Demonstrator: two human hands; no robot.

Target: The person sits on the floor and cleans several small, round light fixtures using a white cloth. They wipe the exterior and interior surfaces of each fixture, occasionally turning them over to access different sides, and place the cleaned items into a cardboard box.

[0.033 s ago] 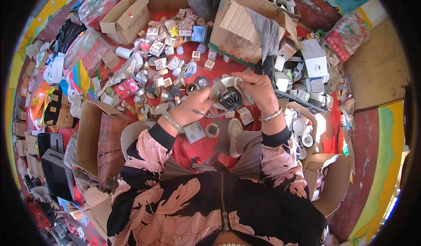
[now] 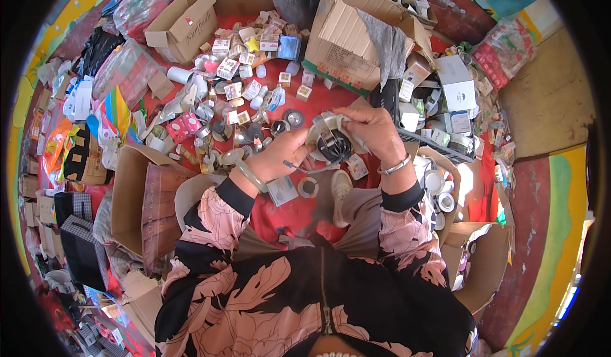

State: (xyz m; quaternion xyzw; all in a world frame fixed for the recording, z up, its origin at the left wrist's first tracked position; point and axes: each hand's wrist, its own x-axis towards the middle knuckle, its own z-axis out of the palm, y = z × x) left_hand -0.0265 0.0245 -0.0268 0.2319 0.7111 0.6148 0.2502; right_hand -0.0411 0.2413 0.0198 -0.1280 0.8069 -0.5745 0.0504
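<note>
Between both hands, above the red floor, is a round white-rimmed fixture [image 2: 333, 146] with a dark centre and a thin grey cable [image 2: 312, 168] trailing from its lower left. My left hand [image 2: 282, 156] is closed on its left edge, thumb and fingers at the rim. My right hand [image 2: 375, 130] pinches its upper right edge. The fixture's exact kind is unclear, and the fingers partly cover it. Just below lie a small flat white box [image 2: 282, 191] and a white ring-shaped disc [image 2: 308, 188]. A small printed carton [image 2: 356, 167] rests under the right hand.
Loose lamps, cups and small cartons [image 2: 232, 91] spread across the floor ahead. A large torn cardboard box [image 2: 344, 45] stands at the far right, beside a dark crate [image 2: 439, 146] of packages. Open cardboard boxes [image 2: 130, 204] flank me. My shoe [image 2: 341, 195] is below the hands.
The fixture has turned slightly in my hands, and my right hand has shifted a little. Everything else looks the same.
</note>
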